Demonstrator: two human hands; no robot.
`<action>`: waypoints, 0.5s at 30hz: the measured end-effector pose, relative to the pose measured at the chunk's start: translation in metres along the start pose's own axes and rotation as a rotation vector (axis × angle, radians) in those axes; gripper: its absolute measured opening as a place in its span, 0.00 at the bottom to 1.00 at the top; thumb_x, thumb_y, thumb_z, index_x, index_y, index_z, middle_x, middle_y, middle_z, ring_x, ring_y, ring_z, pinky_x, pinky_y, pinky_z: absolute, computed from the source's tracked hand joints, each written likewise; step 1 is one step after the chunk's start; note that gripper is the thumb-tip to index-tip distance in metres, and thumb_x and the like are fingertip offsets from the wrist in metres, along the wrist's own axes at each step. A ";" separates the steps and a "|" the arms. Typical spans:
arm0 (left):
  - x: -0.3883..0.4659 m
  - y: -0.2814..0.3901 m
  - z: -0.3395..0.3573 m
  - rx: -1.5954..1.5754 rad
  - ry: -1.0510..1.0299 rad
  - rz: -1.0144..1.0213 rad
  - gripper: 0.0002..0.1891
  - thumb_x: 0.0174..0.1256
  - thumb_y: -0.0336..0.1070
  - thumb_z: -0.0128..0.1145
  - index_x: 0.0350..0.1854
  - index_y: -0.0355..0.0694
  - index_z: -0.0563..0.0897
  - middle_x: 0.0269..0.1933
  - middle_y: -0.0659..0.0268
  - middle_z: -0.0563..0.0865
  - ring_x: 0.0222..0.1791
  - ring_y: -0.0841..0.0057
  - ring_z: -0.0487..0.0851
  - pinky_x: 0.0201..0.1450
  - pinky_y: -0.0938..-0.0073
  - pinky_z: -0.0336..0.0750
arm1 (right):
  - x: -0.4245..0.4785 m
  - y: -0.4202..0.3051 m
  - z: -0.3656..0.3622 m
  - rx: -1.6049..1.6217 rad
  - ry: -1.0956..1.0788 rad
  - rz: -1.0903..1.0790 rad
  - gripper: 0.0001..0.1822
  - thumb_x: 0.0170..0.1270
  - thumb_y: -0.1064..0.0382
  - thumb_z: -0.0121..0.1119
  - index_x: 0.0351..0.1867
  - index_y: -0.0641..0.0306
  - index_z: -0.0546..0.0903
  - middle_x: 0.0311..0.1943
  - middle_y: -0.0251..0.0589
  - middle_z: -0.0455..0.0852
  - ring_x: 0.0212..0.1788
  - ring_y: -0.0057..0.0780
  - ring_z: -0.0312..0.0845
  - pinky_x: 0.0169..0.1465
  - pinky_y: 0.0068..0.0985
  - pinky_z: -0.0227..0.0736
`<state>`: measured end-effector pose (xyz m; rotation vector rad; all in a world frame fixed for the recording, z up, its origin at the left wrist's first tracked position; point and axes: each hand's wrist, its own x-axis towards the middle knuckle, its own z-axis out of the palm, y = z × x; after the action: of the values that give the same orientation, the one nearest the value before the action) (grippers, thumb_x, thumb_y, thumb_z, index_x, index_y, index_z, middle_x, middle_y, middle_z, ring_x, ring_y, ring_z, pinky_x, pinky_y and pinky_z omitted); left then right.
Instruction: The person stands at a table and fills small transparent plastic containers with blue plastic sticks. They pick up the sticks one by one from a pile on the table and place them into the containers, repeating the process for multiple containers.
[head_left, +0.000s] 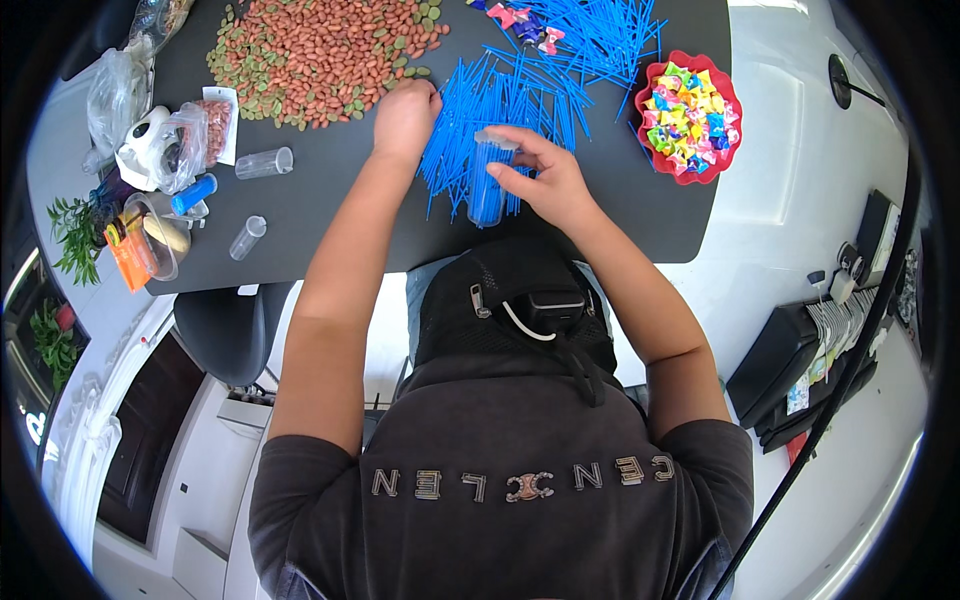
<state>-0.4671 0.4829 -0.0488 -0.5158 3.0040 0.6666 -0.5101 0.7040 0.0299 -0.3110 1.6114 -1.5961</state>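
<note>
My right hand (551, 176) is at a clear plastic tube (486, 196) filled with thin blue plastic sticks. Its index finger rests along the tube's cap (495, 139), and the thumb lies over the upper side. Around and behind the tube spreads a heap of loose blue sticks (469, 112). At the left edge of that heap is my left hand (407, 120), back upward and fingers curled. Its fingertips are hidden, so I cannot tell whether it holds anything. Just beyond it lies a wide pile of reddish peanuts and flat green beans (315, 56).
A red scalloped bowl (643, 112) of wrapped candies stands at the right. More candies (525, 26) lie among sticks at the back. On the left are two clear tubes (262, 163), a blue-filled tube (193, 194), plastic bags (116, 97) and a clear container (176, 255), near the dark table's (337, 195) edge.
</note>
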 end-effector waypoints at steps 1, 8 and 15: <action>0.001 0.001 0.000 0.045 -0.031 -0.001 0.06 0.58 0.34 0.62 0.33 0.36 0.84 0.35 0.55 0.86 0.35 0.58 0.84 0.43 0.61 0.77 | 0.000 0.001 0.000 0.001 0.001 0.000 0.25 0.59 0.64 0.69 0.59 0.59 0.78 0.50 0.35 0.84 0.41 0.21 0.80 0.46 0.22 0.78; 0.004 0.008 -0.017 -0.084 -0.061 -0.153 0.07 0.57 0.34 0.61 0.32 0.35 0.81 0.32 0.54 0.86 0.33 0.59 0.86 0.38 0.62 0.80 | 0.001 -0.005 0.000 -0.020 -0.008 -0.009 0.25 0.59 0.64 0.69 0.59 0.58 0.78 0.50 0.35 0.84 0.40 0.20 0.79 0.46 0.21 0.78; -0.016 0.048 -0.089 -1.262 0.249 -0.119 0.16 0.69 0.22 0.53 0.58 0.33 0.72 0.42 0.57 0.86 0.42 0.74 0.85 0.45 0.76 0.79 | 0.000 -0.007 0.000 -0.073 -0.016 -0.027 0.25 0.58 0.63 0.70 0.58 0.59 0.79 0.51 0.35 0.85 0.43 0.23 0.81 0.50 0.23 0.77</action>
<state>-0.4629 0.4925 0.0530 -0.7759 2.2778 2.5706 -0.5124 0.7027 0.0364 -0.3843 1.6627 -1.5532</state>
